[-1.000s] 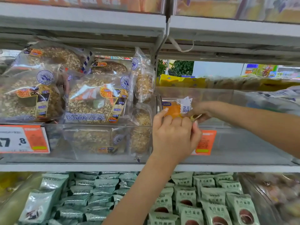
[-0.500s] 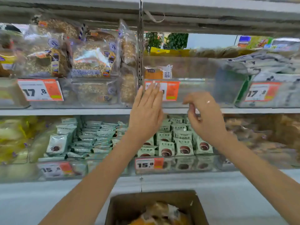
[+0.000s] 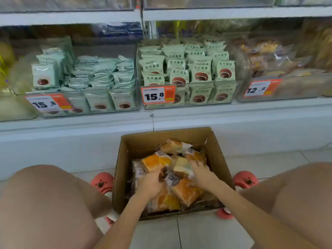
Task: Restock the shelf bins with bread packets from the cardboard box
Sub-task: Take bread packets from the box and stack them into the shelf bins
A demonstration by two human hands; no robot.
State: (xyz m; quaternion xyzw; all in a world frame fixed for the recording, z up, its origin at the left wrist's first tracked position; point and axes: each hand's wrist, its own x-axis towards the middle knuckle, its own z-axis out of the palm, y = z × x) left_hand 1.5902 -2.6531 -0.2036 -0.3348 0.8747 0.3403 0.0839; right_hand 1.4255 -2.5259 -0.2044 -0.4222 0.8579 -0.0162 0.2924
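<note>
On the tiled floor point(image 3: 197, 234) between the person's two knees sits an open cardboard box point(image 3: 218, 159), close against the white base of the shelving. It is heaped with bread packets point(image 3: 186, 192), orange-brown buns in clear wrappers with white printed ends; the print is too blurred to read. Both hands are down among them. The left hand point(image 3: 150, 184) lies on the near-left part of the heap with its fingers curled round a packet point(image 3: 154, 161) whose golden top sticks up just beyond the knuckles. The right hand point(image 3: 200, 174) is spread over the packets at the right, fingers bent onto a pale-topped one point(image 3: 180, 167); whether it actually clasps that packet I cannot tell.

Farther away, the lowest shelf carries clear shelf bins point(image 3: 233, 90). The middle bin holds upright pale green packets point(image 3: 195, 69) printed 生巧福团, each picturing a brown round cake, with an orange and white price tag point(image 3: 158, 95) reading 15.8 on its front. The left bin has similar mint-coloured packets point(image 3: 95, 74), many lying flat, behind another 15.8 tag point(image 3: 47, 103). At the right, a bin of clear-wrapped pastries point(image 3: 265, 56) bears a tag point(image 3: 261, 88) reading 12.8. Pink clogs point(image 3: 245, 179) flank the box.
</note>
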